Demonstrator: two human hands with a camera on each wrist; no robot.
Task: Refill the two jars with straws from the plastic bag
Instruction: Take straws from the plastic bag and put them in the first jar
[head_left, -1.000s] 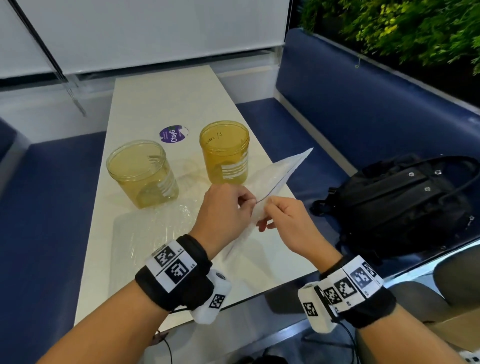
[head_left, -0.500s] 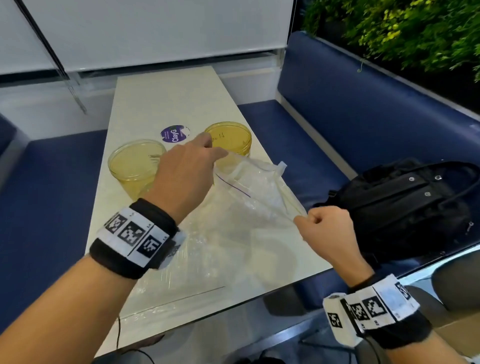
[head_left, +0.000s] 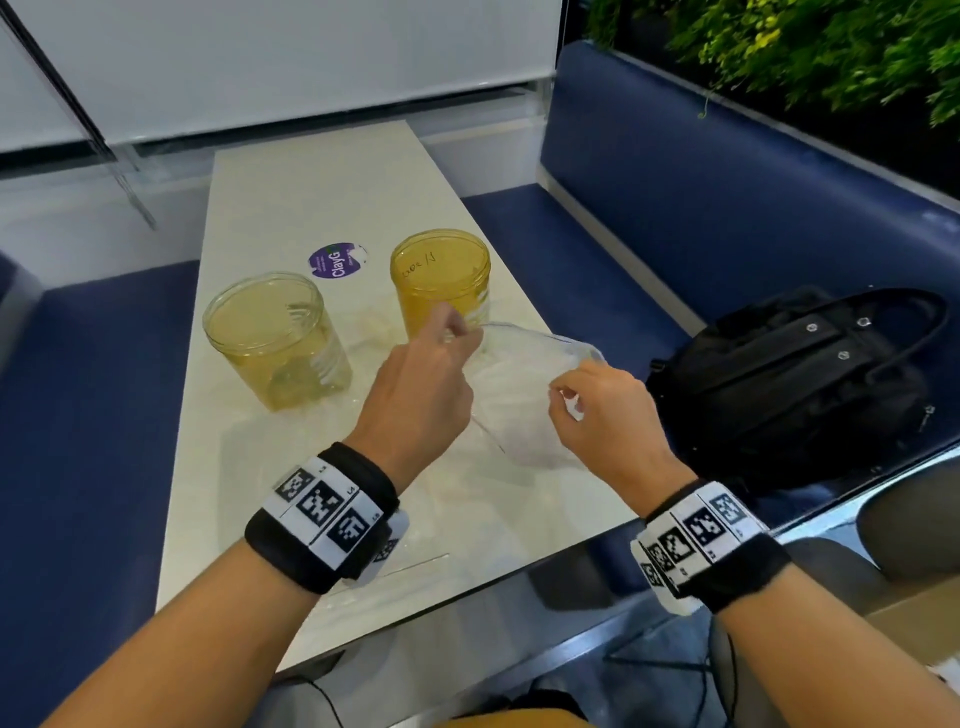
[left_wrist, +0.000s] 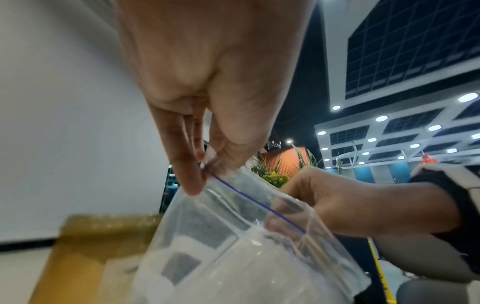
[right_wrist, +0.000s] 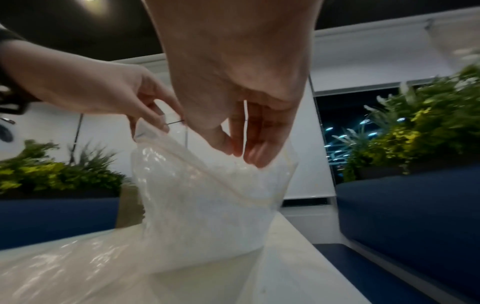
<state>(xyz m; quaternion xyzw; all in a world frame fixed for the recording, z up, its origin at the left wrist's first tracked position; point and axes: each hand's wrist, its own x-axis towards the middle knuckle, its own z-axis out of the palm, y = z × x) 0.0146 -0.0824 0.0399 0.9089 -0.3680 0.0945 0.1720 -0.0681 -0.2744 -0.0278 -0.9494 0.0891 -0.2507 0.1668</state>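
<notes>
From my head, the plastic bag (head_left: 524, 400) stands on the table (head_left: 311, 171), near and right of the two jars (head_left: 278, 340), between my left hand (head_left: 415, 395) and right hand (head_left: 605, 415). At my left wrist, thumb and fingers (left_wrist: 191, 181) pinch the bag's rim. At my right wrist, my fingers (right_wrist: 255, 148) hang together, tips dipping into the bag's mouth; whether they grip, I cannot tell.

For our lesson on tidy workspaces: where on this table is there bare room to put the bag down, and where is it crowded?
The far end of the table, beyond the purple sticker, is bare. The near left strip, below the left jar, holds only a flat clear sheet. It is crowded mid-table: right jar, plastic bag, left hand and right hand pinching its mouth.
</notes>
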